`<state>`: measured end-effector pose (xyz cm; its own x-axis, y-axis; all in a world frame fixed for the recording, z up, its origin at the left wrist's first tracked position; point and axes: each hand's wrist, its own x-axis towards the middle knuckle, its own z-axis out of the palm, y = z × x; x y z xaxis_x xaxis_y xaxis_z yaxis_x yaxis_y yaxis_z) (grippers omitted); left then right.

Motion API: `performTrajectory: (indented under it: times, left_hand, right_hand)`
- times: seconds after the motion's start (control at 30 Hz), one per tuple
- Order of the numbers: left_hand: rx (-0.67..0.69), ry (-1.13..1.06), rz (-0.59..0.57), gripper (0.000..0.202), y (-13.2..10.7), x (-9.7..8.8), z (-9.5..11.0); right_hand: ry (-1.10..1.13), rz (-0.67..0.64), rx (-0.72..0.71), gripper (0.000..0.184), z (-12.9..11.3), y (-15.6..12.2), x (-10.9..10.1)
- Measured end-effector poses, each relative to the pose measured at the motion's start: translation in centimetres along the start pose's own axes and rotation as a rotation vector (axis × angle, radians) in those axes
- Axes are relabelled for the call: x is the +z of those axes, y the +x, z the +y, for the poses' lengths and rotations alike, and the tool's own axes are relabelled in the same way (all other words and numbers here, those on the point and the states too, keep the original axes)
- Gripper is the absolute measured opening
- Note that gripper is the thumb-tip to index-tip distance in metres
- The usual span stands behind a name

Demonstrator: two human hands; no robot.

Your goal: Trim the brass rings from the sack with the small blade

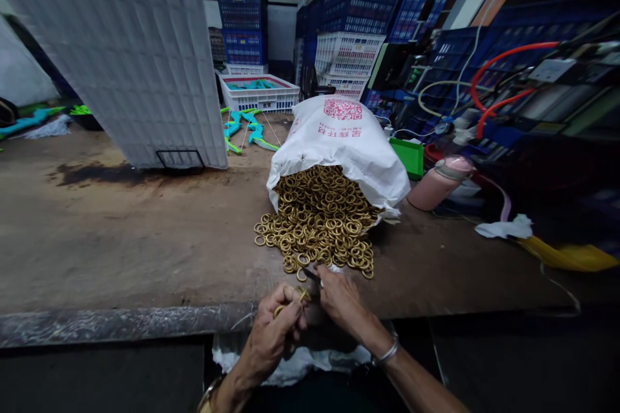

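Observation:
A white woven sack (339, 135) lies on its side with its mouth facing me. Brass-coloured rings (320, 226) spill from it in a heap onto the wooden table. At the table's front edge, my left hand (278, 326) is closed on a few of these rings, pinched between thumb and fingers. My right hand (343, 300), just beside it at the heap's near edge, is closed round a thin dark tool (311, 275) that looks like a small knife blade, its tip pointing left towards the rings. Its handle is hidden in the fingers.
A tall white ribbed panel (159, 64) stands on a wire foot at the left. Toy bows (249, 129) lie behind, near a white crate (259, 93). A pink bottle (440, 182), a green tray (407, 156) and red hoses (504, 55) are to the right.

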<state>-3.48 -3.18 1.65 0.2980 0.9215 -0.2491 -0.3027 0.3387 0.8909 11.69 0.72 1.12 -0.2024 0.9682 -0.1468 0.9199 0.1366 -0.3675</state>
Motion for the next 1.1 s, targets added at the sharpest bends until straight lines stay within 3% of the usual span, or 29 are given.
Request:
performTrajectory:
  times: [0.07,0.13,0.27,0.37,0.53,0.67,0.8,0.97,1.1]
  left_hand:
    - [-0.01,-0.093,-0.033,0.026,0.1,0.1,0.2]
    - [-0.049,-0.205,-0.037,0.026,0.5,0.1,0.2]
    - [-0.055,-0.335,-0.038,0.026,1.4,0.1,-0.1]
    - [-0.024,-0.334,-0.026,0.027,1.7,0.3,-0.1]
    - [-0.096,-0.277,0.091,0.033,2.0,0.5,0.0]
    - [-0.154,-0.248,0.17,0.034,2.4,0.4,-0.5]
    - [-0.142,-0.221,0.184,0.033,2.7,0.3,-0.9]
    - [-0.108,-0.15,0.183,0.033,3.0,0.6,-1.1]
    - [-0.103,-0.042,0.195,0.031,3.2,0.8,-0.8]
  right_hand:
    - [0.193,0.046,0.018,0.014,0.1,0.2,0.0]
    - [0.467,0.046,0.034,0.023,-0.3,0.3,0.1]
    - [0.929,-0.117,0.033,0.035,-1.3,-0.1,0.6]
    - [1.076,-0.16,0.019,0.033,-1.7,-0.1,1.1]
    - [1.02,-0.116,-0.073,0.027,-1.5,0.3,1.2]
    - [0.672,0.078,-0.133,0.022,-0.8,0.4,0.6]
    - [0.454,0.17,-0.165,0.012,0.0,0.4,0.2]
    - [0.476,0.19,-0.161,0.012,0.2,0.5,-0.1]
    - [0.63,0.162,-0.11,0.017,0.2,0.8,0.1]
